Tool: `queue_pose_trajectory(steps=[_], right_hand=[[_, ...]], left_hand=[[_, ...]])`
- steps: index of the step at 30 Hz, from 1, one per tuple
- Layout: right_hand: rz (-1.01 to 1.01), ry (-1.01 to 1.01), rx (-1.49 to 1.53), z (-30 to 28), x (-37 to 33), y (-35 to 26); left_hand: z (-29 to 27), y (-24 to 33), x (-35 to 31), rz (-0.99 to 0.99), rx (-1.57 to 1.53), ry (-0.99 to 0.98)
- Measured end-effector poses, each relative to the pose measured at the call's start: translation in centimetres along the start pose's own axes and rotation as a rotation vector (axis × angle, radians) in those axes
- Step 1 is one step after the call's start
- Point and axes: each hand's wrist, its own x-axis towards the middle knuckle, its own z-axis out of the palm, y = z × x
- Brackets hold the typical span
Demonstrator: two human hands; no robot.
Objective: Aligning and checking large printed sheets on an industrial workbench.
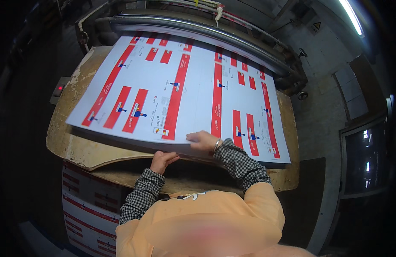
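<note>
A large white printed sheet (200,103) with red bars and small blue figures lies across a worn wooden board (88,150). Its far end reaches under a long metal roller (198,34). My right hand (203,140) rests on top of the sheet by the middle of its near edge, fingers toward the left. Just below that edge, my left hand (163,160) is held with its fingers stretched to the right. Whether the left fingertips touch the sheet is hard to tell. Neither hand visibly grips anything.
Below the board at the left stand more red-and-white printed sheets (88,210). A small box with a red light (60,88) sits at the board's left side. Handwheels (302,95) stick out at the roller's right end. A dark glass door (364,158) is at the right.
</note>
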Motion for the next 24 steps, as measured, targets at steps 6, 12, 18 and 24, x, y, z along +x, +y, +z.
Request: queue_pose_trajectory(steps=[6, 12, 18, 24], right_hand=[[-0.103, 0.248, 0.18, -3.0, -2.3, -3.2], [-0.078, 0.285, 0.215, 3.3, -1.2, -0.4], [0.023, 0.169, 0.207, 2.2, 1.8, 0.6], [0.235, 0.422, 0.032, 1.8, 5.7, 1.7]], left_hand=[[-0.5, -1.0, 0.4, -0.021, -0.071, 0.225], [-0.9, -0.8, 0.6, -0.028, -0.01, 0.239], [-1.9, -0.7, 0.3, -0.031, 0.034, 0.218], [-2.3, -0.7, 0.8, 0.009, 0.033, 0.234]])
